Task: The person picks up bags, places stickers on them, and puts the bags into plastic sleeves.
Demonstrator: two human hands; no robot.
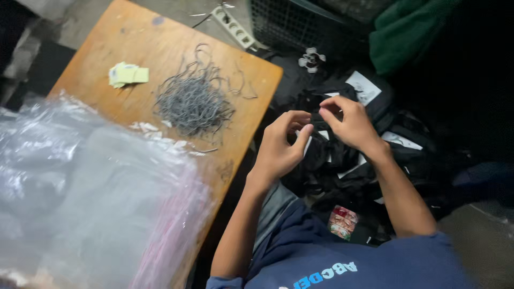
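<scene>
Currently you are pinching a thin dark string between left hand and right hand, fingertips together above the black garment pile, likely fastening a tag; next needs steady threading.

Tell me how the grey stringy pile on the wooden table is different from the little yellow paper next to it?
The grey string pile is a big, loose tangle with strands trailing out; the yellow paper is a small, flat, folded piece. The pile is dull grey, the paper pale yellow-green. The pile lies nearer the left hand; the paper sits further off. Both rest on the wooden table, untouched by either hand.
</scene>
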